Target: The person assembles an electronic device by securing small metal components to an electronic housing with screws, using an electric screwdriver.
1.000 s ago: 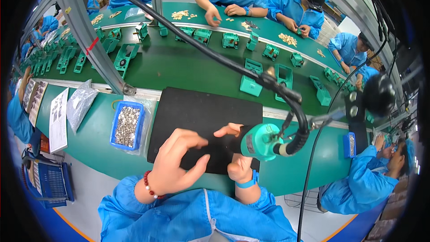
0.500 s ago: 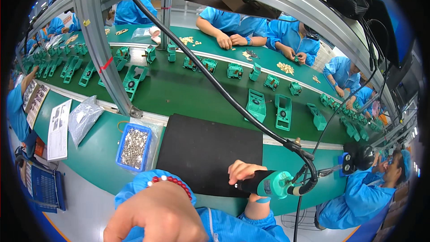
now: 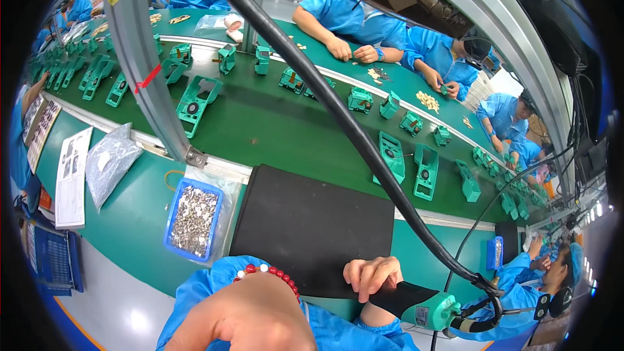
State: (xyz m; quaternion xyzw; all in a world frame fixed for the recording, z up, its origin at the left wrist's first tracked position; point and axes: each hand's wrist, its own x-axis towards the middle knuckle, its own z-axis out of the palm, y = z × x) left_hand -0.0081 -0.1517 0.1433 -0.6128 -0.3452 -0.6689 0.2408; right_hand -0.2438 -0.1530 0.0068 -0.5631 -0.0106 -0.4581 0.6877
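My left hand (image 3: pixel 250 322) looms large at the lower edge, close to the view, with a red and white bead bracelet (image 3: pixel 273 272) round its wrist. Its fingers are cut off by the edge, so what they do is hidden. Closed fingers of my right hand (image 3: pixel 373 277) curl at the near edge of a black mat (image 3: pixel 312 221), gripping a corded electric screwdriver (image 3: pixel 422 307). The tool lies slantwise with its black grip at the hand and its green rear end toward the lower right; its tip is hidden. No workpiece lies on the mat.
A blue tray of small metal parts (image 3: pixel 193 220) stands left of the mat. Beyond it, a green conveyor (image 3: pixel 286 140) carries green housings (image 3: pixel 426 172). A thick black cable (image 3: pixel 338 114) crosses in front. A metal post (image 3: pixel 140 58) rises at left; co-workers (image 3: pixel 364 26) sit opposite.
My right hand and the screwdriver have moved right and slightly down in view, and the tool's tip has gone from sight. The whole view has shifted a little. My left hand stays low and near.
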